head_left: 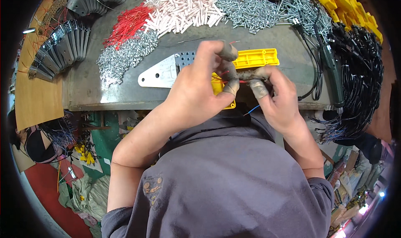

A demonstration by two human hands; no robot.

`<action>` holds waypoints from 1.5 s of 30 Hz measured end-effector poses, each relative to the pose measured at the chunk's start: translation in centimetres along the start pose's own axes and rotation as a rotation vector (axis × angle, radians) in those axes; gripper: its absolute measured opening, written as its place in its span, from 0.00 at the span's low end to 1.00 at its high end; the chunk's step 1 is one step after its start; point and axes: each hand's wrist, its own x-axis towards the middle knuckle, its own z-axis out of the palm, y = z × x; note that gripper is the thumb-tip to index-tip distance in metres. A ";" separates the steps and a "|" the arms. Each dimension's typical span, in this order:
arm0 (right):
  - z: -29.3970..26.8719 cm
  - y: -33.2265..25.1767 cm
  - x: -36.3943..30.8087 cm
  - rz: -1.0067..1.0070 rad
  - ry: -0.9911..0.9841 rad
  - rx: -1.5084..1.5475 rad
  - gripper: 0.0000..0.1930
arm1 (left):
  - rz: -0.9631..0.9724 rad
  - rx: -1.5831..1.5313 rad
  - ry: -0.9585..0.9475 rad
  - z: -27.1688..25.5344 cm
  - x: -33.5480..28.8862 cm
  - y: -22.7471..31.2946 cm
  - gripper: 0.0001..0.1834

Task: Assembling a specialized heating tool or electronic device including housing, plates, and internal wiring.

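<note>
Just off the 12 o'clock of the view, over the near edge of the grey metal worktop (125, 97), here are two bare hands at close work. The right hand (279, 97) has thumb and forefinger pinched on a thin red wire (242, 82), which runs across the gap between the hands. The left hand (196, 85) is curled at the wire's other side, thumb and fingertips close together; whether it grips, one can't tell. Dark smudges on the fingertips of both!

Under the left hand, a yellow plastic shell (216, 87) peeks out; just beyond the fingers, towards 1 o'clock, lies a ribbed yellow plastic half-shell (258, 57). To the left hand's 9 o'clock, a tapered silver metal plate (161, 73) with holes. Up at 11, a heap of red wires (127, 25); at 12, white tubular pieces (181, 10); at 1, silver screws (250, 12). And out towards 3, a dark corded hand tool (333, 77) beside bundled black cables (361, 71).
</note>
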 end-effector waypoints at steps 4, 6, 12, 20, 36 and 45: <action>-0.6 -0.6 0.3 -0.026 0.064 0.190 0.12 | -0.004 -0.128 0.059 -0.8 0.3 0.1 0.32; -0.5 -0.6 0.5 -0.074 0.059 0.223 0.17 | -0.013 -0.185 0.061 -1.0 0.3 0.1 0.32; -0.5 -0.8 1.8 -0.319 0.047 -0.095 0.21 | 0.026 -0.160 0.058 -1.0 0.4 0.1 0.31; -0.6 -1.0 2.2 -0.366 0.013 -0.147 0.15 | 0.014 -0.080 0.011 -1.3 0.3 0.2 0.31; 1.1 -1.1 1.6 -0.213 0.099 0.053 0.09 | 0.162 -0.248 0.139 0.1 0.1 -0.3 0.31; 1.4 -1.6 1.4 -0.079 0.170 0.104 0.09 | 0.253 -0.116 0.157 0.1 -0.1 -0.1 0.33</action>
